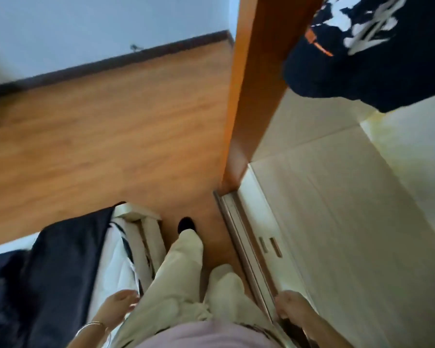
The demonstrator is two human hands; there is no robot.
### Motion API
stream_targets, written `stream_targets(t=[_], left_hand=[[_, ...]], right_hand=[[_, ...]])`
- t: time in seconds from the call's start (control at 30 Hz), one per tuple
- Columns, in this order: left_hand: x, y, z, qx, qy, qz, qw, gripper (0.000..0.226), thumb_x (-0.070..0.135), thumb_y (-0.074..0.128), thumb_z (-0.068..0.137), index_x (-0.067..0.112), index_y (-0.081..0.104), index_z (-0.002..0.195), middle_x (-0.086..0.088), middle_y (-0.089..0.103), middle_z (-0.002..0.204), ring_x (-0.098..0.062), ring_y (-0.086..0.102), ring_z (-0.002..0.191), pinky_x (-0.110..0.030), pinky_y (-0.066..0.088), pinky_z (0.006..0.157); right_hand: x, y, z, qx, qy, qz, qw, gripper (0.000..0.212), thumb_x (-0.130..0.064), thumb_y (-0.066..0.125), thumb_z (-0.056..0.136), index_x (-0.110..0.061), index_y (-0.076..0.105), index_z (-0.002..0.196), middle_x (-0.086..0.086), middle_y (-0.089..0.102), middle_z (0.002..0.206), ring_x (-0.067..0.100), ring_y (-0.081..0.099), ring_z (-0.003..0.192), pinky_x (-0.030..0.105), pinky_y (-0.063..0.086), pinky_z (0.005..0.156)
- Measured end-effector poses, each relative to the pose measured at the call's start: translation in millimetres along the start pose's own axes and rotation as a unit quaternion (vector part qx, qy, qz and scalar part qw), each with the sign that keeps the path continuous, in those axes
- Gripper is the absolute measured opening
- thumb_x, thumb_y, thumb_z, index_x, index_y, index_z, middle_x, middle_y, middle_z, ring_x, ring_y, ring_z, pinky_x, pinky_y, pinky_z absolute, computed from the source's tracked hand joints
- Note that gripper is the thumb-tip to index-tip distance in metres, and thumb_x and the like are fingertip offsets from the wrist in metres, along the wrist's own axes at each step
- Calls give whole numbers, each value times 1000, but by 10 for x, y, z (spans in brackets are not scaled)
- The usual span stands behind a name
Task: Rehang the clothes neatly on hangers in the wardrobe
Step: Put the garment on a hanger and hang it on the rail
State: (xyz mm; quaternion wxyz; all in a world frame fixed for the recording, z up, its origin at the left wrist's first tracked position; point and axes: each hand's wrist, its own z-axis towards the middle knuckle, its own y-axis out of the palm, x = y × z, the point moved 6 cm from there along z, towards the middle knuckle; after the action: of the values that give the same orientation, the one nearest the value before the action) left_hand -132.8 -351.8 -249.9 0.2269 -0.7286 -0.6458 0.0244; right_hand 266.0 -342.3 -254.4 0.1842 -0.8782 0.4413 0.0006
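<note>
Clothes [60, 262] lie on the bed [111, 280] beside the left grip [118, 307], farther from the right grip [291, 307]; both hang relaxed, holding nothing.

Single head-worn view, tilted steeply down over the legs [183, 259] and floor [98, 121], wardrobe [337, 209] at right, bed [111, 270] lower left

Narrow floor strip [211, 217] between bed [111, 259] and wardrobe [337, 222], where a dark shirt [362, 71] hangs

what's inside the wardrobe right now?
One navy garment with white print hangs above the wardrobe's pale base panel. Hanger and rail lie out of frame.
</note>
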Motion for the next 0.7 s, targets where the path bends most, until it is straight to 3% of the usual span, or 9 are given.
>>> stream_targets(t=[0.07, 0.13, 0.27, 0.37, 0.43, 0.5, 0.53, 0.63, 0.7], left_hand=[[-154, -125, 103, 28, -9, -14, 999, 21, -7, 48, 90, -16, 58, 106, -14, 57, 82, -12, 58, 47, -3, 38, 34], [-211, -214, 132, 33, -29, -30, 999, 19, -3, 52, 89, -12, 62, 103, -12, 58, 84, -6, 56, 47, -2, 37, 38], [1, -429, 363, 33, -43, -89, 995, 22, 8, 54, 89, -1, 69, 103, -10, 60, 106, -14, 50, 85, -13, 36, 67], [330, -702, 587, 16, -40, -126, 991, 18, 12, 48, 93, 14, 63, 83, -4, 55, 96, -14, 46, 79, -11, 37, 58], [504, -951, 721, 17, -44, -180, 983, 20, 7, 49, 92, 11, 61, 76, -9, 57, 83, -19, 47, 71, -20, 40, 56], [653, -1230, 915, 15, -50, -233, 971, 17, 3, 47, 93, -2, 62, 100, -11, 59, 78, -22, 50, 66, -26, 37, 53], [758, -1349, 994, 5, -44, -235, 971, 25, 3, 44, 93, -4, 57, 114, -13, 62, 84, -25, 54, 72, -28, 36, 58], [1094, -1695, 1202, 18, -45, -274, 960, 36, 5, 34, 98, -5, 43, 131, -22, 54, 128, -36, 50, 121, -31, 32, 84], [1297, -1878, 1339, 38, -38, -308, 950, 37, 7, 32, 99, -4, 43, 132, -21, 49, 136, -35, 44, 128, -31, 31, 89]], right_hand=[[-263, -30, 156, -1, -13, -15, 1000, 24, -14, 44, 89, -18, 58, 70, 7, 62, 82, 27, 60, 79, 30, 47, 75], [-670, -51, 274, -5, -41, -41, 998, 24, -15, 43, 87, -18, 61, 72, 4, 65, 78, 20, 61, 75, 26, 44, 69], [-1518, -25, 404, -7, -74, -55, 996, 21, -17, 47, 92, -17, 60, 75, 3, 63, 80, 15, 59, 71, 22, 47, 66], [-2078, -24, 521, 10, -82, -76, 994, 22, -17, 48, 92, -16, 58, 72, 4, 62, 75, 15, 56, 65, 21, 42, 58], [-2451, 6, 546, 13, -80, -94, 992, 18, -17, 49, 91, -14, 62, 78, 6, 64, 79, 17, 57, 66, 21, 40, 56], [-2877, 49, 549, 10, -88, -115, 989, 17, -21, 50, 91, -13, 65, 93, 7, 67, 94, 21, 61, 80, 24, 42, 65], [-3098, 47, 551, 13, -100, -130, 986, 19, -23, 50, 91, -14, 65, 98, 6, 66, 100, 22, 62, 89, 26, 43, 71], [-3805, 2, 558, 30, -149, -138, 979, 15, -21, 49, 93, -17, 64, 96, 2, 65, 97, 23, 60, 95, 34, 47, 81], [-4187, -51, 565, 32, -156, -125, 979, 13, -20, 49, 94, -19, 62, 92, 2, 64, 92, 23, 60, 93, 34, 47, 79]])
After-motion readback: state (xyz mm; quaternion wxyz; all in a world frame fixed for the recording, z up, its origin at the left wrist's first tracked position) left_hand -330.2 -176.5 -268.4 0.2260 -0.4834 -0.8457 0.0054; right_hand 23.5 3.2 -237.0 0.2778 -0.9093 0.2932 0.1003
